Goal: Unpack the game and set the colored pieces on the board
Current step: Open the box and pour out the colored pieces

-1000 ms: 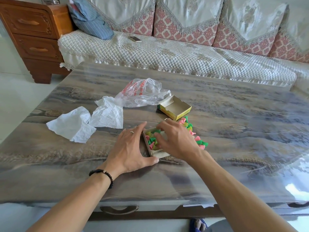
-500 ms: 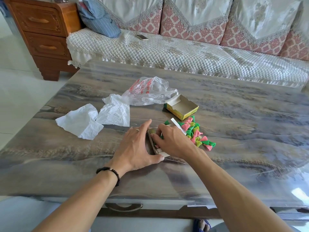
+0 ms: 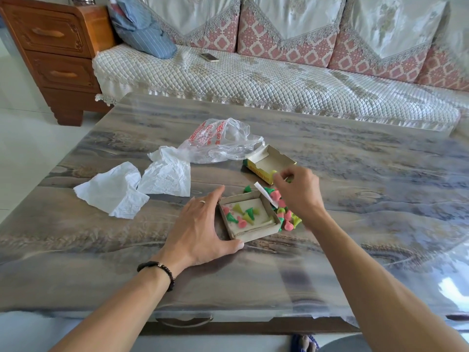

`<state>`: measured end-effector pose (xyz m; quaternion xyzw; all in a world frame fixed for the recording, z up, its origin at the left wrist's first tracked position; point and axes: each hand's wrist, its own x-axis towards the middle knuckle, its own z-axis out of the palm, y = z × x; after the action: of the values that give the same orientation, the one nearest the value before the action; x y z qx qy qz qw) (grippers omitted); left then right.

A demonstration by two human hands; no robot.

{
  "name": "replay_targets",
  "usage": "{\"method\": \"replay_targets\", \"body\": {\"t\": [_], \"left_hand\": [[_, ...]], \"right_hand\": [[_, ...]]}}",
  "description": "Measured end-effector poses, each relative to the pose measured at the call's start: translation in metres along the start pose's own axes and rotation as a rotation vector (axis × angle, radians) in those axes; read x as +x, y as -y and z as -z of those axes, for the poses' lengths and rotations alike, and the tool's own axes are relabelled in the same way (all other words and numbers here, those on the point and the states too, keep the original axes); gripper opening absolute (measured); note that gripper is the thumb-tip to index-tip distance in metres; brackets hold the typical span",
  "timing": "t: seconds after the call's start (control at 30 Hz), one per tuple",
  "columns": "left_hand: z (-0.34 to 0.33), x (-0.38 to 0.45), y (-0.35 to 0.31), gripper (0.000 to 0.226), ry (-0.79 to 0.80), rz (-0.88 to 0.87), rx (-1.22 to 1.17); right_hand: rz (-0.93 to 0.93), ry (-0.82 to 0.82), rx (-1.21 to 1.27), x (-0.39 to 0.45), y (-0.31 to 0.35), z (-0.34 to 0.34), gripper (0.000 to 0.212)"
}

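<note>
Ten or so: counting that many coloured pieces (image 3: 243, 217), green, pink and yellow, lying loose in the open tray (image 3: 253, 233), on top of a flat folded sheet. Judging that sheet to be the board, not yet taken out or unfolded. Recording a larger heap of pieces (image 3: 286, 219) on the table (image 3: 355, 250) just beside the tray's right wall, with a white paper strip (image 3: 264, 193) lying across that wall.

Noting the change: finding the right hand (image 3: 298, 191), down inside the tray a second ago and covering its contents, now lifted out and hovering over the far end of the heap, close to the yellow lid (image 3: 269, 163). Seeing its fingers curled toward the thumb; not being able to tell whether anything is pinched between them. Finding the left hand (image 3: 200, 232) as before: fingers straight along the tray's left wall, thumb against the near corner, steadying rather than gripping.

Reading this as emptying still under way: remaining pieces needing to come out before freeing the sheet. Flagging light pieces rolling off the glossy top.

Logging, further out, a clear plastic bag (image 3: 220, 143) and two crumpled white papers (image 3: 142, 186) to the left.
</note>
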<state>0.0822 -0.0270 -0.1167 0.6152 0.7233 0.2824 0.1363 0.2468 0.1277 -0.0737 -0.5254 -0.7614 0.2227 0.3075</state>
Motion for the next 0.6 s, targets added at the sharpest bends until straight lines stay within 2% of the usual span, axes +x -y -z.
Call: {"method": "replay_targets", "body": {"t": [0.1,0.4,0.43,0.5,0.53,0.6], "left_hand": [[0.0,-0.001,0.0,0.116,-0.006,-0.006,-0.005],[0.0,-0.001,0.001,0.12,-0.024,0.005,-0.058],[0.0,0.0,0.001,0.12,-0.023,0.006,-0.058],[0.0,0.0,0.001,0.12,-0.017,0.012,-0.056],[0.0,0.0,0.0,0.12,-0.017,0.014,-0.056],[0.001,-0.001,0.0,0.12,-0.011,0.016,-0.052]], "right_hand": [[0.006,-0.042,-0.095,0.009,-0.019,0.002,0.019],[0.199,0.058,-0.447,-0.001,-0.02,-0.005,0.024],[0.247,0.028,-0.453,-0.004,-0.017,-0.005,0.024],[0.376,-0.02,-0.292,-0.015,-0.004,-0.007,0.017],[0.45,0.01,-0.208,-0.022,0.004,-0.008,0.013],[0.558,0.203,-0.187,-0.036,0.017,-0.017,0.013]]}}
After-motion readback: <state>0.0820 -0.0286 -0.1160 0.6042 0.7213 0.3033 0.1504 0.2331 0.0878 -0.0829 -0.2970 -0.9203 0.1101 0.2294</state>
